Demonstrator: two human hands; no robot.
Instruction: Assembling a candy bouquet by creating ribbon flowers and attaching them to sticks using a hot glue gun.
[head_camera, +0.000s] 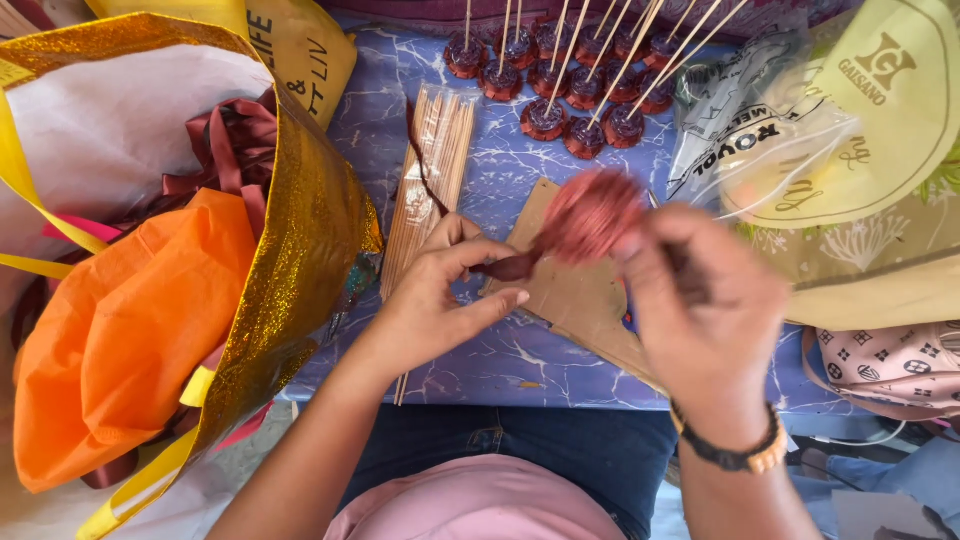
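My left hand (437, 297) pinches the dark red ribbon end at the base of a rolled ribbon rose (590, 215), held above a brown cardboard sheet (575, 295). My right hand (705, 305) is blurred beside the rose, fingers closed on the ribbon at the rose's right side. The rose is blurred too. A black and gold bracelet sits on my right wrist. A packet of wooden skewers (430, 185) lies just left of my left hand on the blue marbled table (500, 360).
Several finished dark red ribbon roses on sticks (570, 85) stand at the table's far edge. A gold glitter bag (300, 240) with orange plastic and maroon ribbon fills the left. Plastic and tote bags (850, 150) crowd the right, with a pink patterned pouch (890, 365) below.
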